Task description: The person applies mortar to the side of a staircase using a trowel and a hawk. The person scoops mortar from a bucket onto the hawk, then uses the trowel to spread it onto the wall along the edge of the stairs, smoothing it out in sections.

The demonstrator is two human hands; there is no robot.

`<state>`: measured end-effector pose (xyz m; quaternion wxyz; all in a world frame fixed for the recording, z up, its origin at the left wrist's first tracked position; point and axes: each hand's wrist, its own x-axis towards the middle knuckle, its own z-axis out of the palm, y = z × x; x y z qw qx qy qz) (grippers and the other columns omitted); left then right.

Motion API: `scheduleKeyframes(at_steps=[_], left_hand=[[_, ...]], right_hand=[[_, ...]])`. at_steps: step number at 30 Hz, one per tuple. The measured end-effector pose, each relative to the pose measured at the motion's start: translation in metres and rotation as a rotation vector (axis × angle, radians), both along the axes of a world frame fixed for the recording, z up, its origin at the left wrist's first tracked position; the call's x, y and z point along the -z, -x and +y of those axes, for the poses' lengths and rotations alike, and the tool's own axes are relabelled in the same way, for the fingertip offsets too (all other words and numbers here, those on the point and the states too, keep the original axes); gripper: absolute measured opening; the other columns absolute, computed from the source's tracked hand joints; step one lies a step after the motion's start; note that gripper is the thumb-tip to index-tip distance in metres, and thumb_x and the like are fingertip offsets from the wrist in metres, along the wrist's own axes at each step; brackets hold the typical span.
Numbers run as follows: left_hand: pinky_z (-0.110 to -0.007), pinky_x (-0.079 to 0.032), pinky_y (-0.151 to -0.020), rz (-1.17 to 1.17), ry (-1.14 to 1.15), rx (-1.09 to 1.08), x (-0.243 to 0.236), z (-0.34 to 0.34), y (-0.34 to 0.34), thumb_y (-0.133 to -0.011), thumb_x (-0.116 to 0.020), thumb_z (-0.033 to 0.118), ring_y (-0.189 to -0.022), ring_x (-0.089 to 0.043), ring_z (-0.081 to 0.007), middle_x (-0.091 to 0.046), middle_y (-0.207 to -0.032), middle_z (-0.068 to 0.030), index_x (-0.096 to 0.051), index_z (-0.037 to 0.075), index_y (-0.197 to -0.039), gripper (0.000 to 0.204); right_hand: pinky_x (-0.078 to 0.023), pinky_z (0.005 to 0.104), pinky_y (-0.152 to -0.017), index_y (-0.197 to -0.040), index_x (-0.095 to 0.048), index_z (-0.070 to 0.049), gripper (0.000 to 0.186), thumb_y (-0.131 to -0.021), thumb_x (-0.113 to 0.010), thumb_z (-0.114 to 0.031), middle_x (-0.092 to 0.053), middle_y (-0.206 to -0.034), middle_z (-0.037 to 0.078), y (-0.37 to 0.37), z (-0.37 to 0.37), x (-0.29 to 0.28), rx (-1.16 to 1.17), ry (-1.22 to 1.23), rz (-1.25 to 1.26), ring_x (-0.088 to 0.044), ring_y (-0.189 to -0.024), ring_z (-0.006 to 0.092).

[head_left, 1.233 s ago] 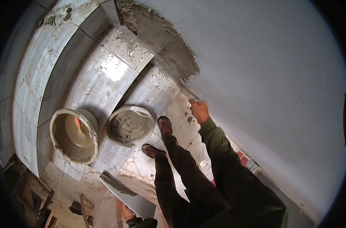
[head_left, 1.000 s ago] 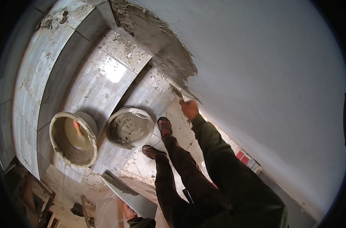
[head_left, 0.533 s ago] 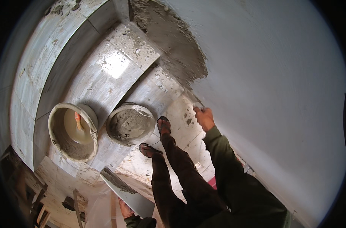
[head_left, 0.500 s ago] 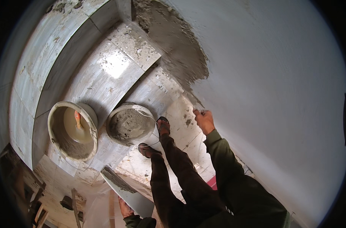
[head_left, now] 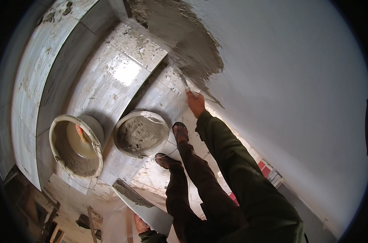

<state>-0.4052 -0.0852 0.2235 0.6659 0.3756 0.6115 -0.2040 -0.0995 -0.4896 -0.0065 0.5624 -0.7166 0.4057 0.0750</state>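
In my right hand (head_left: 196, 104), closed around its pale handle, is a thin trowel (head_left: 184, 79) seen nearly edge-on; its blade meets the low part of the wall. Wet grey mortar (head_left: 188, 42) covers the wall's bottom strip there, ragged toward the smooth white plaster. Low in the picture, my left hand (head_left: 141, 224) grips a flat rectangular plastering trowel (head_left: 157, 218) from beneath, its fingers partly hidden. A ridge of mortar (head_left: 131, 194) lies along that plate's far end.
A bucket of mortar (head_left: 141, 135) stands before my sandalled feet. Left of it, another bucket (head_left: 54, 141) holds cloudy water and an orange-handled brush (head_left: 81, 133). Tiled steps (head_left: 99, 87) rise at the left, strewn with mortar crumbs. Wooden pieces (head_left: 34, 218) lie lower left.
My right hand has moved forward and left along the wall's foot with its trowel. A thin tail of mortar now reaches nearer along the base. The left hand's trowel has shifted slightly right.
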Motion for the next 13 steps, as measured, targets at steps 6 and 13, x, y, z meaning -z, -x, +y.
scheduleKeyframes(at_steps=[6,13], left_hand=[[-0.033,-0.052,-0.067,-0.12,-0.062,0.182,0.011,-0.027,-0.048,-0.092,-0.045,0.023,-0.077,-0.059,-0.018,-0.058,-0.087,-0.0054,-0.05,0.006,-0.105,0.022],[-0.034,-0.052,-0.07,-0.407,-0.089,0.495,0.074,-0.003,-0.05,-0.092,-0.046,0.027,-0.077,-0.06,-0.0186,-0.059,-0.084,-0.0056,-0.052,0.005,-0.101,0.024]], right_hand=[[-0.033,0.024,-0.045,-0.075,-0.06,-0.005,0.036,-0.09,-0.055,-0.038,-0.048,-0.057,-0.001,0.058,-0.046,-0.024,0.113,-0.146,0.001,-0.043,-0.049,0.0071],[-0.037,0.0242,-0.048,-0.083,-0.058,-0.003,0.042,-0.093,-0.049,-0.042,-0.05,-0.062,0.0,0.14,-0.042,-0.047,-0.081,-0.028,-0.007,-0.043,-0.051,0.0074]])
